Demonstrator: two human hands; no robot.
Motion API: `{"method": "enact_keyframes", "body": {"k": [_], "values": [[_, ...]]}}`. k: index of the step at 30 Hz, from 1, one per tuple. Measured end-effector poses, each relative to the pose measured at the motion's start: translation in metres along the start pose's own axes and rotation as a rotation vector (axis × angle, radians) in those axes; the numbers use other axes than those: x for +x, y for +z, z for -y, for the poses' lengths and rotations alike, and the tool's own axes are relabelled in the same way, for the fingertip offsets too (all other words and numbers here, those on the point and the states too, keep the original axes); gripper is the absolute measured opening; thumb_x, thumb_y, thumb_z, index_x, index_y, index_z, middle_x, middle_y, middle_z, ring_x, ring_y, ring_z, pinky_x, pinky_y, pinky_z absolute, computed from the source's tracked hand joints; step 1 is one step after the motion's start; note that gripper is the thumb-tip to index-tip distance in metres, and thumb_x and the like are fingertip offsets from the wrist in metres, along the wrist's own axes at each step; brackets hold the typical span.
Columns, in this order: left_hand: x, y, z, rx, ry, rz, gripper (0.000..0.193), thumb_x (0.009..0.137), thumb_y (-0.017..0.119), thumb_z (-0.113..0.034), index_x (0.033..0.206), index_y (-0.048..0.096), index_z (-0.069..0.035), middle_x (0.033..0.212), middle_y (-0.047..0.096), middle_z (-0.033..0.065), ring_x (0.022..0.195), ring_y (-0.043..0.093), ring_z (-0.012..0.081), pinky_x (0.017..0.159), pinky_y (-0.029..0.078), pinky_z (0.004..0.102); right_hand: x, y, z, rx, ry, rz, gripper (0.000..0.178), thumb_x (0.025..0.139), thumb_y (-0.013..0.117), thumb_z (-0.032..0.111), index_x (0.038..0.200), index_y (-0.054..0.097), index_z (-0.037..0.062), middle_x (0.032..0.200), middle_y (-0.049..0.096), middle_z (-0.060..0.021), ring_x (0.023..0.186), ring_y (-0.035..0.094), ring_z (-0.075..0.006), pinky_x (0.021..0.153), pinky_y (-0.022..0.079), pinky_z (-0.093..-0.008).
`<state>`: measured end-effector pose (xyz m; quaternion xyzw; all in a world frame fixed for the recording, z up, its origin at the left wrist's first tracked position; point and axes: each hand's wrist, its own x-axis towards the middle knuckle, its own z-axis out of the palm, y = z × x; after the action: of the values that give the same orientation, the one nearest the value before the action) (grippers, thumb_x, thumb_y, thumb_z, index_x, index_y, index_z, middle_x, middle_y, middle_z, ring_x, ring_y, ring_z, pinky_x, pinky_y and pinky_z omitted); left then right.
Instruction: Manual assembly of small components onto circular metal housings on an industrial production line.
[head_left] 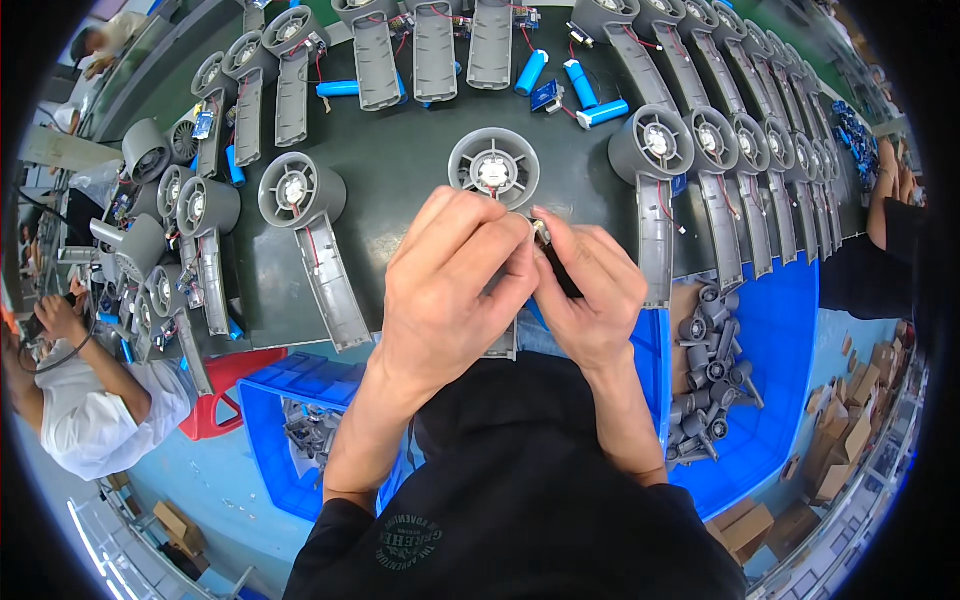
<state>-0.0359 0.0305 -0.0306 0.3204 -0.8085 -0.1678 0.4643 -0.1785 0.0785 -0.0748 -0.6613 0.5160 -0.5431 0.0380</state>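
Observation:
In front of me on the dark bench lies a grey fan housing [463,157] with a round, spoked motor end. Its trough-shaped handle runs toward me, mostly hidden under my hands. My left hand [450,285] is closed in a pinch just below the round end, and its fingertips hide whatever they hold. Close against it, my right hand [592,290] pinches a small, shiny, metallic-looking part [541,231] between thumb and forefinger. The fingertips of both hands nearly meet over the handle.
Similar grey housings [655,215] stand in rows to the right, left and far side. Blue cylindrical batteries [531,73] lie at the back. Blue bins [770,370] holding grey parts stand below the bench. Co-workers [110,400] sit left and right; a red stool [215,400] is at left.

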Motion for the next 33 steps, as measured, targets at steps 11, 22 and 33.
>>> {"method": "enact_keyframes", "body": {"k": [11,22,33], "values": [[0.000,-0.001,-0.001,0.006,-0.029,0.058,0.021,0.065,0.073,0.010,0.084,0.067,0.002,0.082,0.064,0.0098,0.070,0.061,0.0230,0.061,0.048,0.0305,0.001,0.004,-0.013,-0.030,-0.134,-0.027,0.038,0.069,0.077,-0.004,0.107,0.070,-0.0057,0.077,0.067,-0.0097,0.064,0.064,-0.0229,0.057,0.051,-0.0318],[0.003,-0.003,-0.006,-0.014,-0.052,0.115,0.020,0.067,0.072,0.010,0.084,0.067,0.003,0.083,0.065,0.0104,0.071,0.061,0.0227,0.064,0.048,0.0301,-0.001,-0.001,-0.011,-0.008,-0.099,-0.003,0.038,0.068,0.074,-0.007,0.106,0.070,-0.0078,0.084,0.071,-0.0149,0.068,0.069,-0.0268,0.060,0.054,-0.0318],[0.004,-0.004,-0.006,-0.033,-0.077,0.155,0.018,0.069,0.071,0.010,0.085,0.067,0.004,0.083,0.065,0.0103,0.072,0.061,0.0227,0.065,0.049,0.0303,-0.003,0.001,-0.017,0.019,-0.169,-0.031,0.040,0.067,0.076,-0.005,0.106,0.069,-0.0073,0.075,0.066,-0.0086,0.063,0.064,-0.0231,0.055,0.051,-0.0315]]}}
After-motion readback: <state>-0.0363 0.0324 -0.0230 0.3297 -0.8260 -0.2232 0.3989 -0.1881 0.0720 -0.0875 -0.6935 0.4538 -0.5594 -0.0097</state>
